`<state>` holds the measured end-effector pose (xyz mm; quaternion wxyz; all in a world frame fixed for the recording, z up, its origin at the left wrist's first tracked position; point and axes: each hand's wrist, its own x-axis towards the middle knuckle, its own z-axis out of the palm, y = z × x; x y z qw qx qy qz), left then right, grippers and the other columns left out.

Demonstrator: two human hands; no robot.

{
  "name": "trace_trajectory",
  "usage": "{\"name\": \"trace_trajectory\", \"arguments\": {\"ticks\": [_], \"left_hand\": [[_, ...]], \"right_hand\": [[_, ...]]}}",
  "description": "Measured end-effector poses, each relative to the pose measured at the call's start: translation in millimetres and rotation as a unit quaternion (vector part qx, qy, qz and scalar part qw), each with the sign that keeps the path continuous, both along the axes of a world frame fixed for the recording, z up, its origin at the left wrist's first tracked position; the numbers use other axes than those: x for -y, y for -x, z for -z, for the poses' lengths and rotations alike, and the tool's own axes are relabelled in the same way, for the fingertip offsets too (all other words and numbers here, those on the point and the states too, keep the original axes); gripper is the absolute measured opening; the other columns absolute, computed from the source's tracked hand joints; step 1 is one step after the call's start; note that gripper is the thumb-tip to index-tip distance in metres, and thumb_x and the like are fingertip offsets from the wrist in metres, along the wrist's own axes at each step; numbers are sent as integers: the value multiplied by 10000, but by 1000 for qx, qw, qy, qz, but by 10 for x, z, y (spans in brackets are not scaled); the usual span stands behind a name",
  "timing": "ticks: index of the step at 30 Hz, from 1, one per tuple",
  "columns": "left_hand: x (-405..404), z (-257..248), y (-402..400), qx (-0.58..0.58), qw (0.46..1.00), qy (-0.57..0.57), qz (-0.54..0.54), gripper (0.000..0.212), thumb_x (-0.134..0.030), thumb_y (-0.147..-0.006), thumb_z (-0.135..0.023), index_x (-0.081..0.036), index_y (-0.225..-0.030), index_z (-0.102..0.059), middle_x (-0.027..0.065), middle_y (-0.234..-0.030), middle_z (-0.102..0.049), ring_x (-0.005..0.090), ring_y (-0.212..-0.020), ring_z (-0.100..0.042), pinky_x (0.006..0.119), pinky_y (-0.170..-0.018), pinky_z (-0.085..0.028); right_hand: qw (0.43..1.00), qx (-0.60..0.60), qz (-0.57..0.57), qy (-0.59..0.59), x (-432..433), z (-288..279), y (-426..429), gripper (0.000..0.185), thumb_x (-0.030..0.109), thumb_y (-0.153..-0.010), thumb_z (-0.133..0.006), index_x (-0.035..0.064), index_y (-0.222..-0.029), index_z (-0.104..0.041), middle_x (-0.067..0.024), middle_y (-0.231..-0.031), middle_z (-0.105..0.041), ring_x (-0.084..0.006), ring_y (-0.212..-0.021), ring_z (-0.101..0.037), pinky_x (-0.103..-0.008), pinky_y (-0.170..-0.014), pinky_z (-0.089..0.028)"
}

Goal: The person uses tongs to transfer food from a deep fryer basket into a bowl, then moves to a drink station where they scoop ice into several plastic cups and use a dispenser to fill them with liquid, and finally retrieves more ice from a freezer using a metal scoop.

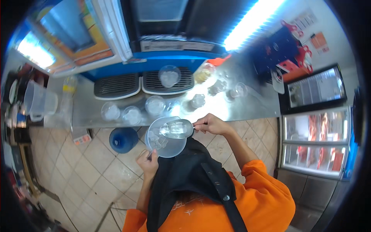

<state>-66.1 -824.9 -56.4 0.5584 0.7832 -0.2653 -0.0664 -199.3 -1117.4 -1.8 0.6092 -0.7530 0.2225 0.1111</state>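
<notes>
My left hand grips the handle of a translucent plastic pitcher that has ice pieces in its bottom. In my right hand is the handle of a metal ice scoop, held over the pitcher's mouth with some ice in its bowl. Beyond the pitcher, clear plastic cups holding ice, such as this cup and this one, stand along the steel counter. Another cup of ice is on the right black drip tray. More cups sit farther right in the glare.
The steel counter runs across in front of me, with a drink dispenser behind it. At the left stands a large translucent pitcher. A blue water jug is on the tiled floor. Glass-door refrigerators are at the right.
</notes>
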Motion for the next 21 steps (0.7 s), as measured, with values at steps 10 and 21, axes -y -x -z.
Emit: {"name": "trace_trajectory", "arguments": {"ticks": [10, 21], "left_hand": [[836, -58, 242, -20, 990, 36, 138, 424, -166, -819, -669, -2, -537, -398, 83, -489, -358, 183, -432, -354, 343, -444, -253], [1388, -313, 777, -24, 991, -27, 126, 362, -118, -816, -651, 10, -555, -436, 66, -490, -372, 156, -443, -349, 332, -451, -248]], "right_hand": [[965, -15, 263, 18, 931, -325, 1462, 206, 106, -882, -635, -22, -1018, -719, -22, -725, -650, -77, -579, -494, -237, -531, -407], [925, -95, 302, 212, 2575, 239, 2442, 233, 117, -887, -620, -41, -1034, -708, -38, -712, -667, -84, -557, -497, -257, -531, -414]]}}
